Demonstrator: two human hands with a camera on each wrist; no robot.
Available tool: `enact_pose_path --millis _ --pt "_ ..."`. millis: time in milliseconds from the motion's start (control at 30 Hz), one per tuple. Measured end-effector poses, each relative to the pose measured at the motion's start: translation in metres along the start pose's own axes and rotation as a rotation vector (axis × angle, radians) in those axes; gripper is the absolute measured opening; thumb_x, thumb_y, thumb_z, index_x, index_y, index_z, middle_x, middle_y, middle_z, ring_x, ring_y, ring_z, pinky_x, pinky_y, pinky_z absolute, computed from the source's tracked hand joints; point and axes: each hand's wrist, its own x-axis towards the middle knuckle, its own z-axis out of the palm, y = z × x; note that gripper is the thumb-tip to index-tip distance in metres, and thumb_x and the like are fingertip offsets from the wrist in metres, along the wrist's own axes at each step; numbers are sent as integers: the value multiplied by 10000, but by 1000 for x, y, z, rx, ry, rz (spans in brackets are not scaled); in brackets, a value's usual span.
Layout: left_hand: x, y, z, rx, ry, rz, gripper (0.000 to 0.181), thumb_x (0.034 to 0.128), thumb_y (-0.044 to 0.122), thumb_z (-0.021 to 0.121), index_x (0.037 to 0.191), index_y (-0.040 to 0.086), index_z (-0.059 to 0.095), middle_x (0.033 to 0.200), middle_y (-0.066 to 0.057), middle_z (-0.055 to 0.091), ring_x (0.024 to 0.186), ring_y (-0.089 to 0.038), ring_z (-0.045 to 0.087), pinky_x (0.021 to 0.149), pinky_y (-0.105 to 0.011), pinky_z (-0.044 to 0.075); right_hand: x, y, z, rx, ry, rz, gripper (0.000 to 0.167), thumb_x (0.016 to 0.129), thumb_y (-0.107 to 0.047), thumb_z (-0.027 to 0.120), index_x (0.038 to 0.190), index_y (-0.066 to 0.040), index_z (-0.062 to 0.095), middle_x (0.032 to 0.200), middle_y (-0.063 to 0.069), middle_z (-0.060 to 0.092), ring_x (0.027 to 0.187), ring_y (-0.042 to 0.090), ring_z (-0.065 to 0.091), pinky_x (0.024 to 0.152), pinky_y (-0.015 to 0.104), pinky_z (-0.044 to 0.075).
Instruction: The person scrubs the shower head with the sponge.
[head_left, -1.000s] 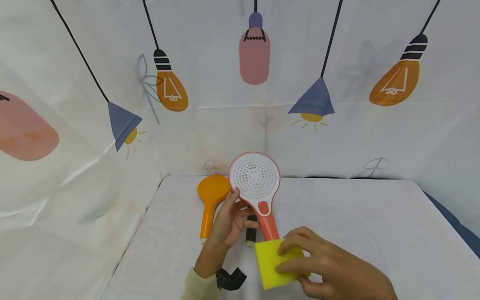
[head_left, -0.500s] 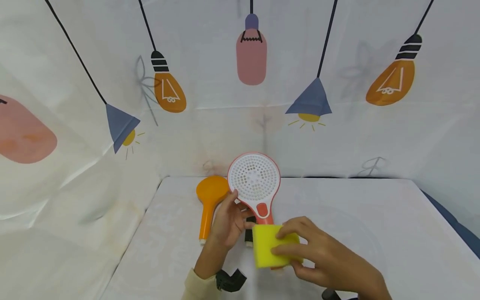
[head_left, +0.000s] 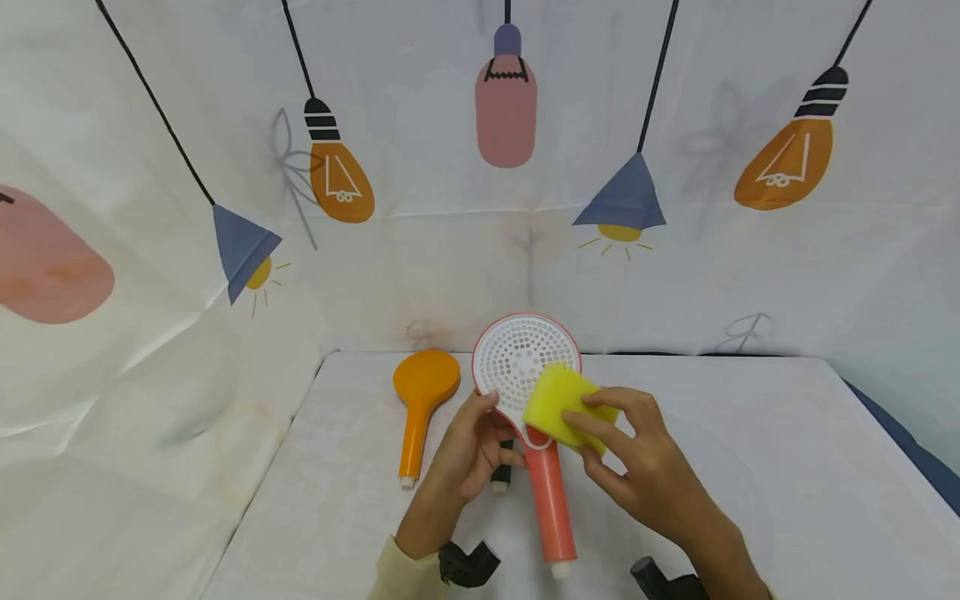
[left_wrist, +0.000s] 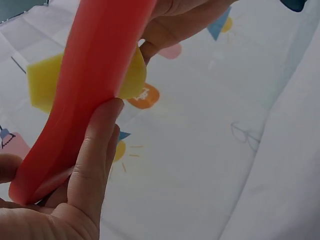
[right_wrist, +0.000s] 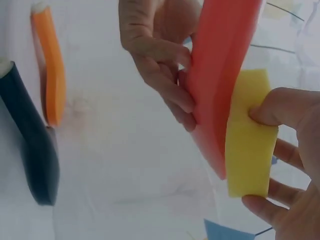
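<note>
A red shower head with a white, hole-covered face stands tilted up in front of me in the head view. My left hand grips it at the neck, thumb on the rim of the face and fingers behind. A yellow sponge is pinched between the thumb and fingers of my right hand. It lies against the lower right of the face, covering part of it and the red button. From the right wrist view, the sponge touches the front side of the red shower head.
An orange shower head lies on the white table to the left. Behind my left hand lies a dark one, mostly hidden; the right wrist view shows its dark body. A printed cloth backdrop rises behind the table.
My right hand has moved the sponge upward, from the handle's lower end to the face. The shower head has shifted slightly right and down in my left hand, and its handle is now uncovered.
</note>
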Motion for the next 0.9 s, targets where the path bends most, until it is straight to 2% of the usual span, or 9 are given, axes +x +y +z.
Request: enact_pose_path --millis 100,233,333,400,567,667,800,900 --pt "0 0 -2 -21 0 14 490 1080 307 329 1542 164 250 1116 -21 690 853 -157 675 641 -322 619 0 -2 3 26 24 25 378 1034 -383 447 1168 -139 703 1227 142 571 1161 284 472 1098 82 302" --pt "-2 3 -4 -51 18 29 486 1089 346 291 1547 189 252 1247 -27 561 908 -166 603 642 -316 617 0 -6 7 133 31 7 338 1016 -339 483 1173 -130 696 1218 133 575 1163 260 485 1059 103 363" --pt "-3 6 -5 -70 48 43 485 1088 364 279 1543 194 259 1303 -35 472 947 -167 540 656 -300 616 -1 -10 5 221 -33 7 320 1008 -322 494 1207 -146 672 1241 102 559 1185 209 493 1018 88 403" --pt "-3 8 -7 -73 73 51 476 1089 344 302 1535 181 273 1307 -29 486 953 -160 538 671 -287 614 -2 -11 2 287 -98 -3 303 1002 -299 517 1234 -158 652 1258 79 544 1190 174 495 997 85 419" --pt "-4 12 -9 -77 131 68 481 1056 165 482 1499 123 299 1263 0 614 1012 -137 666 778 -300 614 -2 -13 -7 486 -237 -133 316 940 -160 649 1255 -142 621 1264 74 519 1175 161 499 975 154 450" --pt "-3 13 -9 -101 154 82 481 1032 112 532 1462 108 317 1239 1 616 1023 -138 677 833 -304 604 -2 -14 -12 601 -283 -216 351 894 -85 689 1237 -130 629 1249 90 515 1167 177 494 957 202 466" --pt "-1 10 -9 -184 174 110 428 1038 125 519 1428 108 343 1252 -5 591 1065 -156 659 919 -343 580 0 -15 -15 672 -299 -261 349 875 -54 701 1210 -137 651 1238 92 514 1173 192 475 972 218 475" --pt "-1 5 -9 -254 113 125 429 1053 135 479 1450 129 315 1326 -7 565 1140 -186 651 983 -410 541 1 -16 -13 667 -267 -265 303 891 -57 686 1183 -134 665 1231 104 514 1188 211 460 1020 213 462"
